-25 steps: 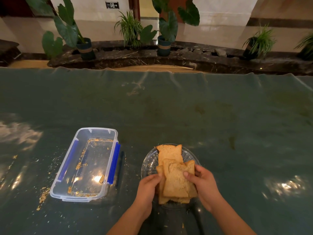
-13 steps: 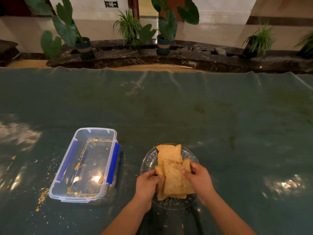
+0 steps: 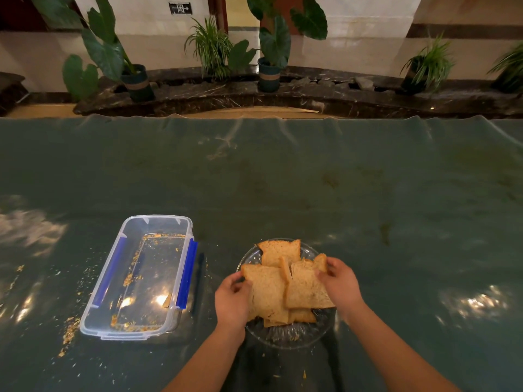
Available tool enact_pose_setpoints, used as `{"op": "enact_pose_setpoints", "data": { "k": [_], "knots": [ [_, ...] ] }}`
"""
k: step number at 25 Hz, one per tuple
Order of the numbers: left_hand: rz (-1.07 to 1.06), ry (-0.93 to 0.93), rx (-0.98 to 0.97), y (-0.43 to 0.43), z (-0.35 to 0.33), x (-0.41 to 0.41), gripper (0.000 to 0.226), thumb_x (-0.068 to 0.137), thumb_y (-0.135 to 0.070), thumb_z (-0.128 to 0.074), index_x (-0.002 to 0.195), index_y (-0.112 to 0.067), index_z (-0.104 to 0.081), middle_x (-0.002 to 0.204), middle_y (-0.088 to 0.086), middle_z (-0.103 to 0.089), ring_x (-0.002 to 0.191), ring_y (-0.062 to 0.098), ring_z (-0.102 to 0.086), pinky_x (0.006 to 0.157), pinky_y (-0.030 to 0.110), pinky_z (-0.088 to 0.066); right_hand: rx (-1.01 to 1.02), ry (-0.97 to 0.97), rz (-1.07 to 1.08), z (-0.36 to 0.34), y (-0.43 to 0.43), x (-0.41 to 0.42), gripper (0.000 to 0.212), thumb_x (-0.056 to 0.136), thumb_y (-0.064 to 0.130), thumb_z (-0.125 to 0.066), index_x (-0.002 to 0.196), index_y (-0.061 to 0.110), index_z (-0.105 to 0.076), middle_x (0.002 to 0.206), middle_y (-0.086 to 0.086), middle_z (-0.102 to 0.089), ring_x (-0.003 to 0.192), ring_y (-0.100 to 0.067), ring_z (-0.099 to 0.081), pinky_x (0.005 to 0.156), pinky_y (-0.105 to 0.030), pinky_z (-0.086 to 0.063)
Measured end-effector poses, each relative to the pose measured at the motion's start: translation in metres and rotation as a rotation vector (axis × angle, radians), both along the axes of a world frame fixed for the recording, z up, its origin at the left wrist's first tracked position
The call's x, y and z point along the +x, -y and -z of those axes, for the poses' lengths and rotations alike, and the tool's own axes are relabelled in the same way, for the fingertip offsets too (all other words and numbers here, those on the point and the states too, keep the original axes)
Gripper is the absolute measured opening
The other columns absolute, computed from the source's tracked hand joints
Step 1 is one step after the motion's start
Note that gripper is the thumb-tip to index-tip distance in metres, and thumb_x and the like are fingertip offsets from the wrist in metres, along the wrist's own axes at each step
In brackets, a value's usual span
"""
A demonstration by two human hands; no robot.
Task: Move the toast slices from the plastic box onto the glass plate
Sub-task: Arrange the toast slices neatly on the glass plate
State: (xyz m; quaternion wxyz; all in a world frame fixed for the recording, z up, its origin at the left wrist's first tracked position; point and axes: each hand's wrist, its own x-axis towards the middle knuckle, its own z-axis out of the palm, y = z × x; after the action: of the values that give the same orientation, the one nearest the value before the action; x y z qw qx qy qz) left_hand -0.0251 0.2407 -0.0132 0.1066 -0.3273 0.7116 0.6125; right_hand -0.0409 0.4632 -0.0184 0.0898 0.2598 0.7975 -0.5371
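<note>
A round glass plate sits on the green table in front of me and carries several brown toast slices, overlapping in a loose pile. My left hand grips the left edge of the near-left slice. My right hand pinches the upper right corner of the top slice, which is tilted. Left of the plate stands the clear plastic box with blue side clips; it holds only crumbs and one small bread scrap.
Crumbs are scattered on the table left of and below the box. A dark thin stick-like object lies between box and plate. Potted plants line a dark ledge beyond the far table edge.
The stacked slices have been spread apart: my left hand drew the lower slice to the left, my right hand shifted the top slice right. Box unchanged.
</note>
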Motion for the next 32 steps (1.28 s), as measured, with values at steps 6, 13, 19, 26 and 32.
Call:
{"op": "enact_pose_setpoints", "data": {
  "k": [6,13,19,26,32],
  "knots": [
    [0.302,-0.151,-0.379,-0.003,-0.01,0.029,0.041,0.087,-0.01,-0.063,0.126,-0.022,-0.057,0.128,-0.005,-0.05,0.113,0.012,-0.054,0.1,0.034,-0.049,0.38,-0.187,0.034,0.001,0.005,0.049,0.034,0.085,0.012,-0.066,0.118,0.021,-0.063,0.109,0.01,-0.065,0.103,-0.016,-0.064,0.082,-0.029,-0.052],
    [0.488,-0.058,-0.407,-0.015,-0.005,0.063,0.026,0.087,-0.008,-0.059,0.11,-0.017,-0.065,0.105,-0.002,-0.065,0.097,0.011,-0.06,0.087,0.026,-0.05,0.622,-0.014,-0.309,0.017,0.024,0.091,0.012,0.08,0.042,-0.069,0.086,0.031,-0.068,0.085,0.014,-0.065,0.097,-0.007,-0.05,0.068,-0.026,-0.05],
    [0.394,-0.039,-0.244,-0.02,-0.006,0.063,0.032,0.086,-0.008,-0.06,0.114,-0.024,-0.061,0.105,-0.006,-0.062,0.1,0.011,-0.06,0.086,0.029,-0.052,0.492,0.021,-0.183,0.018,0.037,0.082,0.008,0.078,0.032,-0.074,0.072,0.03,-0.069,0.065,0.012,-0.063,0.073,-0.008,-0.061,0.059,-0.026,-0.05],
    [0.405,-0.045,-0.207,-0.018,0.004,0.082,0.045,0.083,-0.002,-0.063,0.119,-0.028,-0.06,0.114,-0.008,-0.06,0.1,0.003,-0.058,0.079,0.012,-0.042,0.336,0.018,-0.147,0.016,0.028,0.091,0.016,0.077,0.024,-0.079,0.092,0.032,-0.075,0.078,0.018,-0.067,0.078,0.0,-0.063,0.071,-0.024,-0.054],
    [0.363,-0.108,-0.395,-0.013,0.0,0.077,0.028,0.082,-0.013,-0.069,0.097,-0.034,-0.06,0.103,-0.003,-0.055,0.081,0.005,-0.057,0.07,0.015,-0.044,0.395,0.093,-0.077,0.008,0.023,0.091,0.014,0.074,0.041,-0.072,0.067,0.034,-0.062,0.075,0.015,-0.065,0.07,-0.001,-0.06,0.06,-0.029,-0.053]
  ]
}}
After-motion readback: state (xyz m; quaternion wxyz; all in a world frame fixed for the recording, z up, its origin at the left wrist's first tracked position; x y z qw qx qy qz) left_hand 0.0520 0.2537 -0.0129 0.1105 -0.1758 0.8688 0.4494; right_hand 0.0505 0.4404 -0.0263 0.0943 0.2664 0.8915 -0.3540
